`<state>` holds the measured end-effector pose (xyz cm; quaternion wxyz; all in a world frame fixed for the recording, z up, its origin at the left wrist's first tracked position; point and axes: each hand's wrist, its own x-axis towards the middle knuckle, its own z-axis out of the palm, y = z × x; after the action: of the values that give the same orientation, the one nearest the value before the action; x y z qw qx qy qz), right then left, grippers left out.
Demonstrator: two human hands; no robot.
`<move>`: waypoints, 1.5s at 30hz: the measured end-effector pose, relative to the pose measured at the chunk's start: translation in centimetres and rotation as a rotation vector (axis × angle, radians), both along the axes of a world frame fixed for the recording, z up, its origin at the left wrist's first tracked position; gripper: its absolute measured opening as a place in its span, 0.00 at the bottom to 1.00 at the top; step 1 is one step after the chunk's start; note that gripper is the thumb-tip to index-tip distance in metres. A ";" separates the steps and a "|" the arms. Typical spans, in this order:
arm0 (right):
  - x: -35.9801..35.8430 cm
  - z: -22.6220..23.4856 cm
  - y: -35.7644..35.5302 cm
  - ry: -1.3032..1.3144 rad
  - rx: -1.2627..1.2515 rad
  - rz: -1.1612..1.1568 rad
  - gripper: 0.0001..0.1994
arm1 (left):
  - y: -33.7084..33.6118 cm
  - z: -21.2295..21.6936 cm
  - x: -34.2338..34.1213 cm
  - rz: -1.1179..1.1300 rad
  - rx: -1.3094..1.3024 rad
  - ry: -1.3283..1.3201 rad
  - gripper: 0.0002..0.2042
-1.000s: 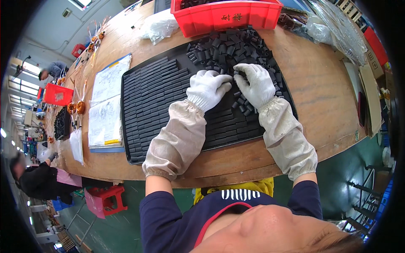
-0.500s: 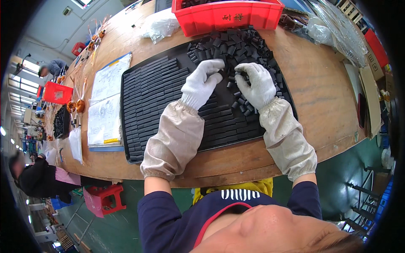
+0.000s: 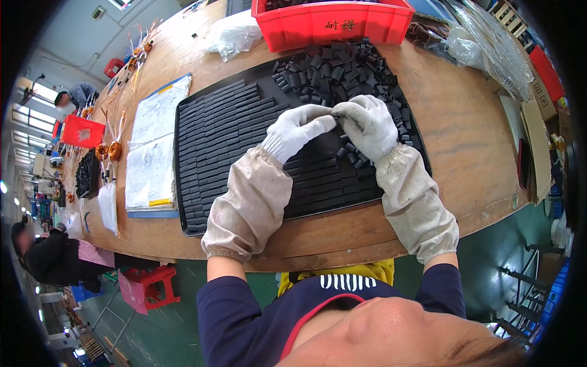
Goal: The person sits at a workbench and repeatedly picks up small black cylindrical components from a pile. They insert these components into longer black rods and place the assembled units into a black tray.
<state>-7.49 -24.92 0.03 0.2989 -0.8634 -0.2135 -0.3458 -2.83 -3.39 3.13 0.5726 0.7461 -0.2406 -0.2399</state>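
A black ribbed tray (image 3: 202, 183) lies on the wooden table, its left part filled with neat rows of small black blocks (image 3: 226, 122). A loose heap of the same black blocks (image 3: 342, 67) covers its far right part. My left hand (image 3: 296, 129) and my right hand (image 3: 367, 125), both in white knit gloves with beige sleeve covers, meet fingertip to fingertip over the tray's middle, just below the heap. Their fingers are curled around small black blocks at the point where they touch; what lies between them is mostly hidden.
A red bin (image 3: 333, 23) stands behind the tray. Clear plastic bags (image 3: 235, 33) lie at the back, more bags (image 3: 489, 49) at the right. Paper sheets on a blue board (image 3: 153, 147) sit left of the tray. Other people work at the far left.
My left hand has moved right and up toward the heap until its fingertips meet my right hand. The right hand has stayed almost in place.
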 end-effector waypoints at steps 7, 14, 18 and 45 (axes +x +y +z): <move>0.0 0.0 0.2 0.007 0.017 0.003 0.13 | 0.2 -0.2 0.2 0.010 0.012 0.006 0.18; 0.2 0.1 0.1 0.011 0.090 0.023 0.12 | 0.0 0.2 -0.2 0.035 -0.062 0.081 0.18; 0.0 0.4 0.0 0.004 0.040 0.024 0.12 | -0.1 0.9 -0.6 0.042 -0.022 0.076 0.19; -0.1 -0.4 0.2 0.295 0.385 0.237 0.11 | 0.4 0.1 0.4 0.088 0.058 -0.015 0.19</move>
<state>-7.56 -24.74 -0.42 0.5237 -0.8009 -0.1974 -0.2129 -2.45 -2.96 3.25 0.5590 0.7739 -0.2049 -0.2160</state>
